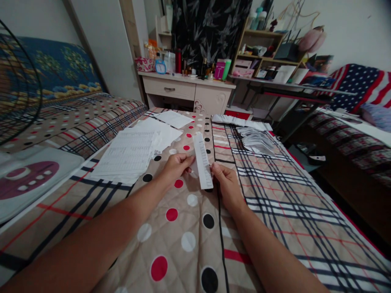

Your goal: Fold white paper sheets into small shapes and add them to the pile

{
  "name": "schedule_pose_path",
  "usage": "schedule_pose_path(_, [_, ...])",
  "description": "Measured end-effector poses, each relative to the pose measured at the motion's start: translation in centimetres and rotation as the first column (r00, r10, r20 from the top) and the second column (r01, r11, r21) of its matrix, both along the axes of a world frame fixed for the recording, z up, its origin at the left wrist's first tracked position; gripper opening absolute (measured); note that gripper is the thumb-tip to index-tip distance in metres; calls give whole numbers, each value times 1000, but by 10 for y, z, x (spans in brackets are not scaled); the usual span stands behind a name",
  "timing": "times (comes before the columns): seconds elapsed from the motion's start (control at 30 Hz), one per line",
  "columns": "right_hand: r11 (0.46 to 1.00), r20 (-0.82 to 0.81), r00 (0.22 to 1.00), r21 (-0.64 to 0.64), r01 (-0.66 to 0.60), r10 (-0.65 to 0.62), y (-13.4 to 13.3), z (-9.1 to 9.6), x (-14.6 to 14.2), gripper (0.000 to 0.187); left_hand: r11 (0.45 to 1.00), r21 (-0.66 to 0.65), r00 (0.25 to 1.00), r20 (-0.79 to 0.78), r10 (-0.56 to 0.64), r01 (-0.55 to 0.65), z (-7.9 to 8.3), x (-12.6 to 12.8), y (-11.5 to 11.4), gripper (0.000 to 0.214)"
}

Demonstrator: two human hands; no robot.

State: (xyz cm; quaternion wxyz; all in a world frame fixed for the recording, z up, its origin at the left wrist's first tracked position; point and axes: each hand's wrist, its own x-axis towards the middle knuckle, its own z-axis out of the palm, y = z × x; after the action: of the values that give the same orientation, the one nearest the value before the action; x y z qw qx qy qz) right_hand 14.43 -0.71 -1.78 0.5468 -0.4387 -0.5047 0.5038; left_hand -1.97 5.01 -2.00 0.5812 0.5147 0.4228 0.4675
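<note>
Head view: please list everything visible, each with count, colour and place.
paper strip: one, white with print, held over the quilt
printed sheets: a stack, white, left of the hands
loose sheet: one, white, far end of the quilt
paper pile: one heap, white-grey, far right on the quilt
quilt: one, beige with dots and plaid, under everything
fan: one, black grille, white base, far left
dresser: one, cream, back wall
shelf: one, wooden, cluttered, right of the dresser
flag blanket: one, red-white-blue, far right
left hand: pinches the strip's left edge
right hand: pinches the strip's lower right
</note>
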Motion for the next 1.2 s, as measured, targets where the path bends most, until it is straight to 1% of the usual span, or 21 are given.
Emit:
schedule_pose_path(0.1, [999,-80,997,-40,-27,24,2,-3,0,39,999,5,998,-44,-40,40,0,1,-1,51])
schedule_pose_path(0.2, [996,-103,994,-72,-45,38,2,-4,0,37,998,24,996,-58,-63,65,-1,1,-1,48])
schedule_pose_path(0.3, [996,-67,997,-70,-53,48,1,-2,0,38,997,32,997,-36,-63,64,-1,3,-2,48])
schedule_pose_path(0.4, [998,0,999,-20,-53,53,1,1,0,39,998,18,998,5,-67,67,0,5,-7,52])
schedule_pose_path(0.47, [998,29,998,15,-62,61,1,3,0,37,995,15,995,3,-102,102,2,7,-12,52])
schedule_pose_path(0.57, [997,40,997,30,-67,66,0,6,-1,35,989,23,989,-32,-145,146,3,11,-17,48])
schedule_pose_path(0.63, [997,42,997,31,-73,71,0,7,-2,35,992,18,992,-25,-125,126,3,13,-19,45])
schedule_pose_path(0.77, [988,51,987,6,-154,153,-2,9,-4,33,1000,18,999,33,9,-10,-1,16,-17,42])
schedule_pose_path(0.83, [982,60,980,-8,-190,190,-4,9,-5,31,998,21,997,53,54,-55,-2,16,-16,42])
schedule_pose_path(0.97, [975,45,974,-17,-222,223,-4,10,-5,28,997,29,995,67,68,-70,-2,15,-16,42])
schedule_pose_path(1.07, [974,29,974,-16,-225,225,-4,9,-4,26,997,23,995,66,69,-71,1,16,-17,42])
schedule_pose_path(1.2, [973,4,973,-38,-229,230,-4,10,-7,22,993,46,992,70,105,-108,1,18,-17,42])
